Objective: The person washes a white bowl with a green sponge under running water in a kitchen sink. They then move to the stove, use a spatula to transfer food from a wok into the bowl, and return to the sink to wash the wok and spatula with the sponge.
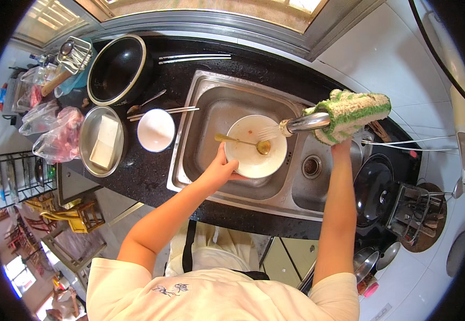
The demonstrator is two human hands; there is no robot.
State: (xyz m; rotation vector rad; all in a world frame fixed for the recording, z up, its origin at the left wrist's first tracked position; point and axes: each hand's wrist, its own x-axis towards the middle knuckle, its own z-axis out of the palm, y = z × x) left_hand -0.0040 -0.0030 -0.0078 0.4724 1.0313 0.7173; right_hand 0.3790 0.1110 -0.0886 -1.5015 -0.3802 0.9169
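My left hand (223,167) grips the near left rim of a white bowl (248,163) over the large sink basin (206,112). In the bowl lies a gold-coloured spoon (263,147), its handle end reaching the rim by my fingers. Whitish water runs from the chrome faucet (310,123) into the bowl. A green and cream cloth (358,109) is draped over the faucet. My right hand (341,146) reaches up beneath the cloth; its fingers are hidden, so what it touches does not show.
Left of the sink are a small white bowl (156,130), chopsticks (173,110), a metal dish (85,142) with a pale rectangular block (104,143), a black bowl (116,69) and plastic bags (64,134). To the right are a drain (311,166) and a black lid (374,187).
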